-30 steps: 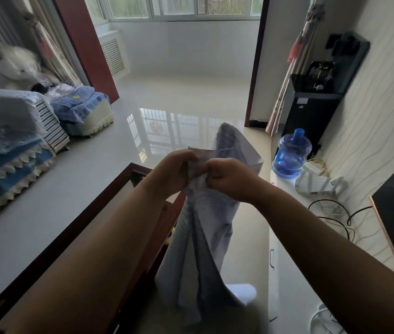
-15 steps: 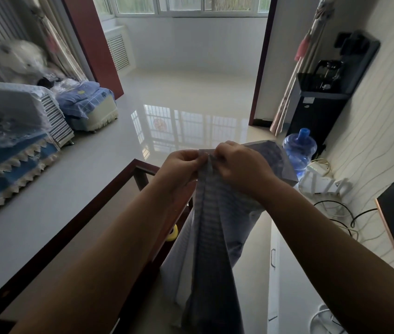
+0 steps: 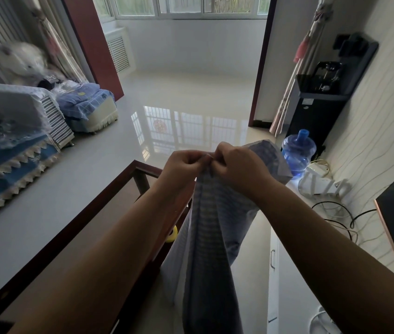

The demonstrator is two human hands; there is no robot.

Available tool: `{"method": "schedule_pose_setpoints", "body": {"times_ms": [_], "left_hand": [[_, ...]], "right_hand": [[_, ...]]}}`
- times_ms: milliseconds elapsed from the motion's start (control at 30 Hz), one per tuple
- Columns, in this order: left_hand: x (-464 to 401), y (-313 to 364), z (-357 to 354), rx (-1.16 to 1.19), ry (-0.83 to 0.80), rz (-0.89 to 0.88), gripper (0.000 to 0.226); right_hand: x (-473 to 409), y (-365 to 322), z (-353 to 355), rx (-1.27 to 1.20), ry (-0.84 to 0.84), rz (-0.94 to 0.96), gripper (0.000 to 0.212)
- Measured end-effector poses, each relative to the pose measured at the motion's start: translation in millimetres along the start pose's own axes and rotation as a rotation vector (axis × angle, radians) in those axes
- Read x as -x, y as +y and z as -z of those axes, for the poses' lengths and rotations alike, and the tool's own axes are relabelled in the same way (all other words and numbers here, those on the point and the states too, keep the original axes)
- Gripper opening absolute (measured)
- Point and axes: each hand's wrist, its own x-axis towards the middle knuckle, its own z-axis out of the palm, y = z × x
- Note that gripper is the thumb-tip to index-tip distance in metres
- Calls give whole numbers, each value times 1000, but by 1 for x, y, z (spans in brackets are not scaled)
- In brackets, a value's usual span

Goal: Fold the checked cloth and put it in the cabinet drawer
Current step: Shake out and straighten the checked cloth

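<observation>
- Cloth [image 3: 205, 237] is not folded flat yet: I see the checked cloth hanging in a long narrow drape from my two hands, over the floor, between the dark wooden table [image 3: 109, 206] and the white cabinet [image 3: 273, 261].
- I judge the folding is only at its start; the edges are brought together at the top, nothing more.
- The cabinet drawer is not open in this view, so putting away is still left.
- My left hand [image 3: 184, 168] pinches the top edge, fingers curled.
- My right hand [image 3: 239, 168] pinches the same edge, just beside the left, the two hands touching.
</observation>
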Motion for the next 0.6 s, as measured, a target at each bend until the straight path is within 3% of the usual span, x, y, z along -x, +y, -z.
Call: {"method": "schedule_pose_setpoints", "body": {"times_ms": [100,200,367,433,533,600], "left_hand": [[-4,5,-1,-27,39,57,17],[-12,13,-2,-56,61,101,21],[-33,23,11,-38,242,179,26],[-46,29,24,-55,313,155,23],[-63,34,33,-49,353,118,24],[-69,37,34,-25,313,92,27]], "right_hand": [[3,3,-4,-78,15,-13,20],[2,8,4,-224,-75,-48,31],[14,45,7,-49,-444,-266,17],[22,61,6,-125,-538,-338,16],[30,70,13,-203,-513,-291,8],[31,71,19,-157,-461,-257,30]]}}
